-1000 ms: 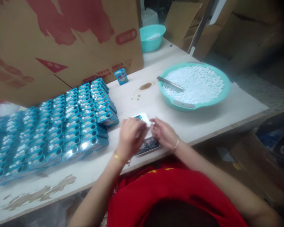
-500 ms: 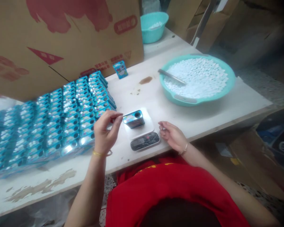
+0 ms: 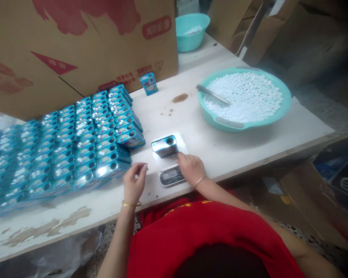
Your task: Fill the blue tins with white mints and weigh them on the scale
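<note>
A blue tin point(image 3: 164, 146) with a round dark hole in its top stands on the white plate of a small kitchen scale point(image 3: 170, 177). My right hand point(image 3: 192, 168) reaches over the right side of the scale, covering part of its dark display. Its fingers are drawn together close to the tin's lower right corner; whether they touch it, or hold a small piece, I cannot tell. Left of the scale, my left hand point(image 3: 135, 179) hovers above the table, thumb and forefinger pinched. Anything between those fingertips is too small to make out.
Packed rows of blue tins point(image 3: 84, 154) fill the left of the table. One tin point(image 3: 149, 83) stands by a large cardboard box point(image 3: 104, 50). A turquoise basin point(image 3: 204, 110) holds white pellets and a metal scoop point(image 3: 213, 95). Behind is another turquoise basin point(image 3: 188, 44).
My left hand has drawn back from the tin, down toward the table's front edge. My right hand has moved left, over the scale and close to the tin.
</note>
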A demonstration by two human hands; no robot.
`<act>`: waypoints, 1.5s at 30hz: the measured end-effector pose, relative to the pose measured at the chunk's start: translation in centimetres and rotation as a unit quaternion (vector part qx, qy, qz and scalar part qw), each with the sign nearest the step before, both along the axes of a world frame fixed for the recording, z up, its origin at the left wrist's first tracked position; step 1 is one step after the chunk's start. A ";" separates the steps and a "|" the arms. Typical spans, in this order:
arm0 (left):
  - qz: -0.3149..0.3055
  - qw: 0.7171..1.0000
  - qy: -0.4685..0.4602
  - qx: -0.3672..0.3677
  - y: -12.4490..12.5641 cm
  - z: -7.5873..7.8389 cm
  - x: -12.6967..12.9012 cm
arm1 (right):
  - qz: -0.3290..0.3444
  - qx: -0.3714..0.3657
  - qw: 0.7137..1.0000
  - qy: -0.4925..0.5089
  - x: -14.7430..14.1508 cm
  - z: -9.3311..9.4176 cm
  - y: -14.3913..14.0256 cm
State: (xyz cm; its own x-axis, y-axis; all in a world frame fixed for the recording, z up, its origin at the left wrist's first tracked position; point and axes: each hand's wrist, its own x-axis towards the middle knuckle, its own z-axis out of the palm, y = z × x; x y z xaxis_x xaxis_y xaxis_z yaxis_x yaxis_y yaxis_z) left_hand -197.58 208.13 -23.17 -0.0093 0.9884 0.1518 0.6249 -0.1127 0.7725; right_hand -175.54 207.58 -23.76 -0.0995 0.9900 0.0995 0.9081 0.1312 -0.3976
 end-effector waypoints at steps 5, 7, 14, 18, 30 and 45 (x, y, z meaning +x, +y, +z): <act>-0.019 1.000 0.006 -0.007 -0.4 -0.2 0.4 | -0.030 0.016 0.991 0.126 -1.3 -0.8 0.9; -0.033 0.999 0.016 -0.006 -0.5 -0.5 0.5 | -0.033 0.019 0.985 0.169 -1.5 -1.0 1.1; -0.054 0.998 0.039 0.000 -0.8 -0.8 0.0 | -0.029 -0.025 0.962 0.270 -0.2 1.0 -0.2; -0.044 0.998 0.040 -0.016 -0.8 -1.3 -0.6 | -0.136 -0.145 0.782 0.590 3.9 1.3 -1.4; -0.024 0.999 0.046 0.011 0.3 -0.3 -1.2 | -0.245 -0.152 0.581 0.761 8.9 -2.1 -1.9; -0.134 0.987 0.011 0.085 4.3 3.5 2.2 | -0.184 -0.216 0.580 0.763 6.0 1.7 -0.5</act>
State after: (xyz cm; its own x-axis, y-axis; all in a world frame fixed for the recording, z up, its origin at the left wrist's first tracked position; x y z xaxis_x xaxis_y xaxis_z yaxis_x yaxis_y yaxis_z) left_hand -195.34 212.45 -19.69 0.2550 0.9152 0.3121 0.5718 -0.4030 0.7146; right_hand -169.55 207.10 -22.01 0.0045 0.8815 -0.4723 -0.6111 -0.3714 -0.6990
